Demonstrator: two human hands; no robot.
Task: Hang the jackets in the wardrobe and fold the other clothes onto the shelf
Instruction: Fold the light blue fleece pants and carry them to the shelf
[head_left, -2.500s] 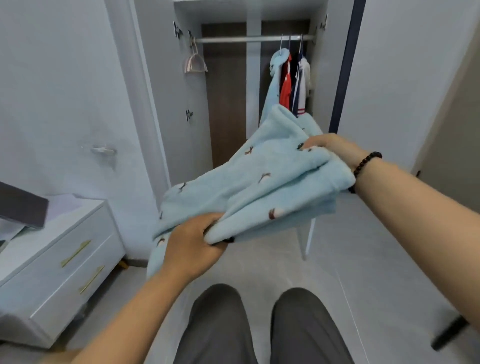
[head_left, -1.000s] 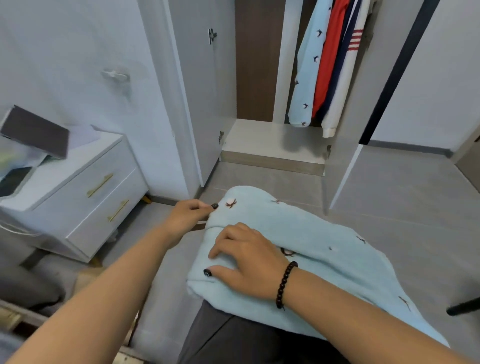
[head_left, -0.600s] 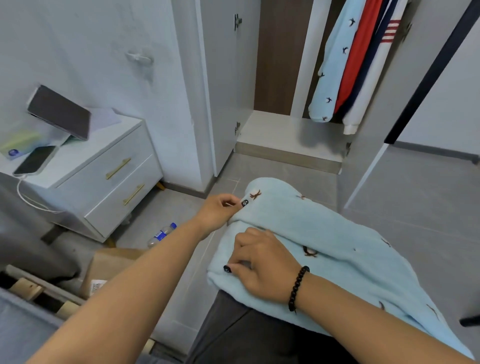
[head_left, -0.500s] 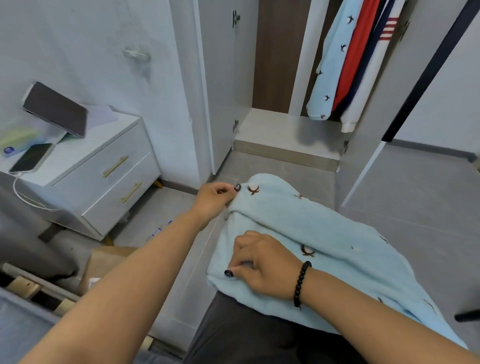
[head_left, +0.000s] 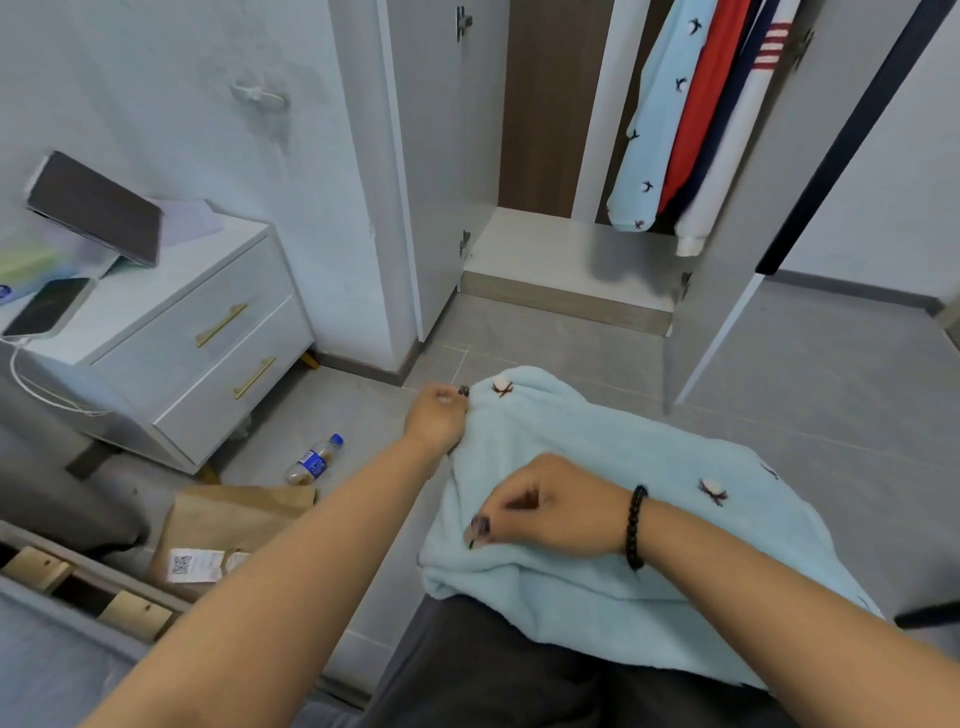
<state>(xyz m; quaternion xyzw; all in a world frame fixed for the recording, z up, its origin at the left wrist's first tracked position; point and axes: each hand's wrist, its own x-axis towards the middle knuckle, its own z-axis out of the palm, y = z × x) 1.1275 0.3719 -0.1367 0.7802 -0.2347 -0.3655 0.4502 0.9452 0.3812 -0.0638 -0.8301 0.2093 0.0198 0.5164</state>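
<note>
A pale blue fleece garment (head_left: 613, 467) with small dark motifs is lying partly folded across the person's lap.

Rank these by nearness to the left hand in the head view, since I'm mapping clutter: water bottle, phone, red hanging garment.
From the left hand:
1. Water bottle, on the floor just left.
2. Red hanging garment, in the wardrobe, up right.
3. Phone, far left on the nightstand.
</note>
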